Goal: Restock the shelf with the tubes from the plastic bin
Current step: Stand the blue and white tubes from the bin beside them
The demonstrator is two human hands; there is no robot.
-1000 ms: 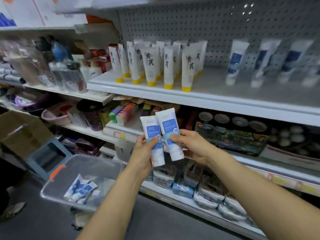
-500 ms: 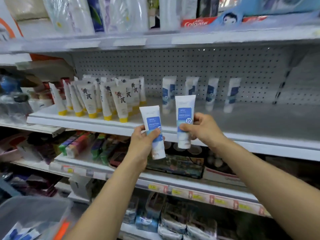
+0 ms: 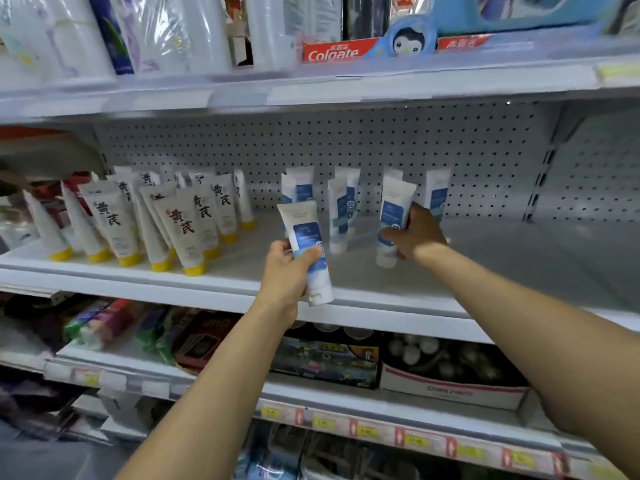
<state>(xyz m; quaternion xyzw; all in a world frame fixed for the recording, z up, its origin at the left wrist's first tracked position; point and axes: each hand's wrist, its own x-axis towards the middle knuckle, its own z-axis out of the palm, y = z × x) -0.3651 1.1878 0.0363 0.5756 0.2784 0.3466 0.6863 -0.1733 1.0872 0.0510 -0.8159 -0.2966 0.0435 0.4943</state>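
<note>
White-and-blue plastic tube (image 3: 394,209) gripped upright, cap down, in our right hand (image 3: 415,233), on or just above the white metal shelf (image 3: 519,258), beside the standing row of matching tubes (image 3: 341,206). Our left hand (image 3: 287,271) grips a second tube (image 3: 308,244), tilted, at the shelf lip; goes next, we reckon.

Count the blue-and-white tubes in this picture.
6: a tube in the left hand, another in the right hand, four more standing at the back of the shelf. Blur doubles some outlines, so more may hide behind.

There are six blue-label tubes (image 3: 438,192) and at least eight yellow-capped tubes (image 3: 183,230).
</note>
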